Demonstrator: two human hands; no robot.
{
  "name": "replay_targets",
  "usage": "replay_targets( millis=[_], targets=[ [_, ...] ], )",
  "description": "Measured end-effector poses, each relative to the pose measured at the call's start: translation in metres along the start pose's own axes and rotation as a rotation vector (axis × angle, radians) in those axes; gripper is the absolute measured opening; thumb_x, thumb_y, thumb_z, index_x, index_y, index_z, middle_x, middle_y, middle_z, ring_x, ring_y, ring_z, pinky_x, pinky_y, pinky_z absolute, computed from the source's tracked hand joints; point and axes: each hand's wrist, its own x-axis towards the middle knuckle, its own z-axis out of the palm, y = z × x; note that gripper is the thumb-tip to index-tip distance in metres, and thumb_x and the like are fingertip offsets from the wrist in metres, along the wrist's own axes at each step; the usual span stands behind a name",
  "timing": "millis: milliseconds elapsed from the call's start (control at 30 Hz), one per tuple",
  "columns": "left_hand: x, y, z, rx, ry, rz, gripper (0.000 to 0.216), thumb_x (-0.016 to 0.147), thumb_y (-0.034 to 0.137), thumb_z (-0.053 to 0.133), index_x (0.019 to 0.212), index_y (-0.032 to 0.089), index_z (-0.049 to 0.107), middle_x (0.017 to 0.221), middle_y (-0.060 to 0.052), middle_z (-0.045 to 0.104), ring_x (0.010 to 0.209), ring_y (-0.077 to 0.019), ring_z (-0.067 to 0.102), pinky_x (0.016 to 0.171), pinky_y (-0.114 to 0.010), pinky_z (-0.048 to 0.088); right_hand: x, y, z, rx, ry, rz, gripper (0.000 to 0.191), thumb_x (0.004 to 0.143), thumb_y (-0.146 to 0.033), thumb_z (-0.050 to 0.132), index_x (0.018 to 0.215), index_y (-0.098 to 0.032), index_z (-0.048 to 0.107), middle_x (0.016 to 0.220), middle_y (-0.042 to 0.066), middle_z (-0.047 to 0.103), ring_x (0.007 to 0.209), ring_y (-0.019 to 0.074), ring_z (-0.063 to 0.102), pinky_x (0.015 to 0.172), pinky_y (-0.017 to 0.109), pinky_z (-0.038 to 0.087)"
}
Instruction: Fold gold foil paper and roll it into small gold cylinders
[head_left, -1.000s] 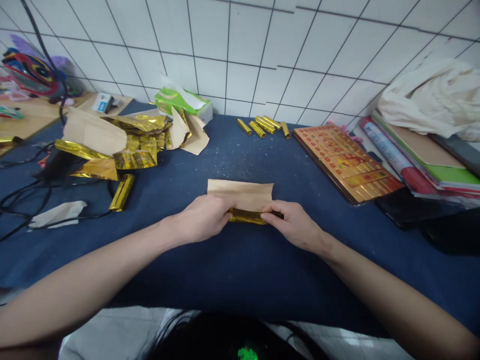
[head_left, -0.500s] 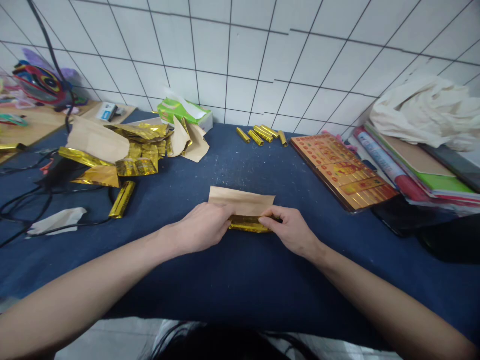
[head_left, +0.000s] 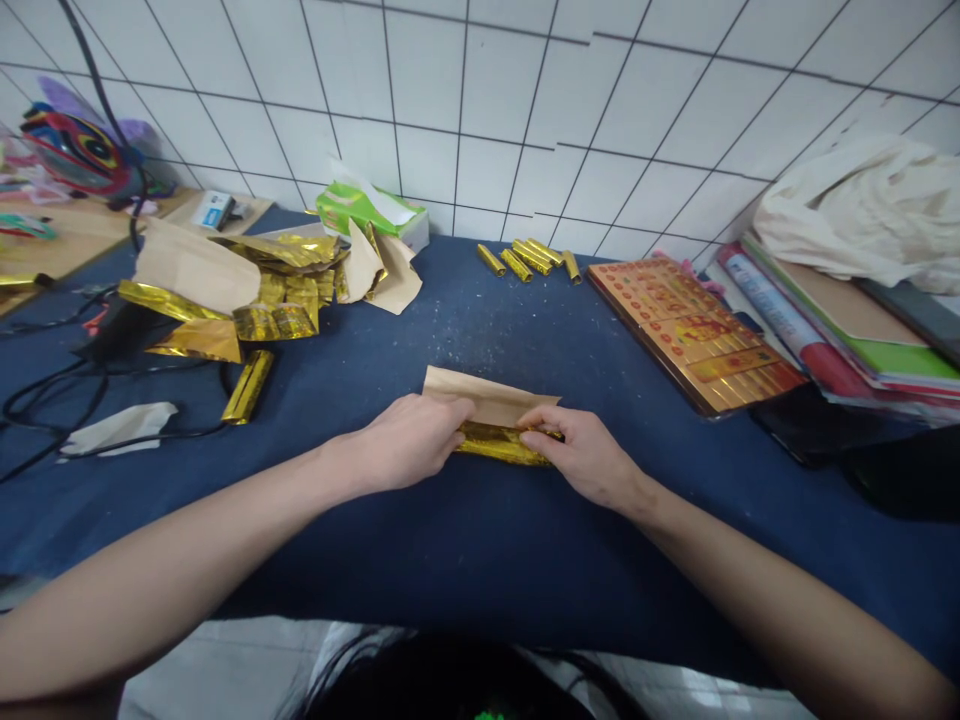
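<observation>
Left hand (head_left: 409, 440) pinched on gold foil paper (head_left: 501, 442) | right hand (head_left: 581, 455) likewise

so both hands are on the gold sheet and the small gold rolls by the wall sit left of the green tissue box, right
Not quite. The head view shows the small gold rolls right of the green tissue box, not left. Left hand and right hand are on the gold sheet.
</observation>
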Motion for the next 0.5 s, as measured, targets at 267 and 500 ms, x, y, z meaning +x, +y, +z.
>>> replay_targets(
  millis=[267, 500],
  targets=[
    [-0.001, 0.007, -0.004, 0.124, -0.027, -0.036, 0.01, 0.081, 0.014, 0.041, 0.089, 0.016, 0.047, 0.082, -0.006, 0.062, 0.068, -0.0187, 0.061, 0.055, -0.027, 0.042, 0.001, -0.001, 0.002, -0.093, 0.032, -0.024, 0.019, 0.079, -0.024, 0.05, 0.094, -0.022, 0.062, 0.088, 0.001, 0.069, 0.082, 0.0193, 0.063, 0.075, 0.034, 0.047],
    [-0.005, 0.023, -0.006, 0.447, 0.231, 0.047, 0.016, 0.083, 0.012, 0.041, 0.092, 0.017, 0.053, 0.096, -0.01, 0.055, 0.093, -0.0254, 0.053, 0.075, -0.038, 0.043, 0.001, -0.002, 0.003, -0.138, 0.026, -0.025, 0.019, 0.079, -0.021, 0.052, 0.094, -0.022, 0.062, 0.089, 0.002, 0.069, 0.085, 0.0198, 0.063, 0.077, 0.035, 0.047]
  ],
)
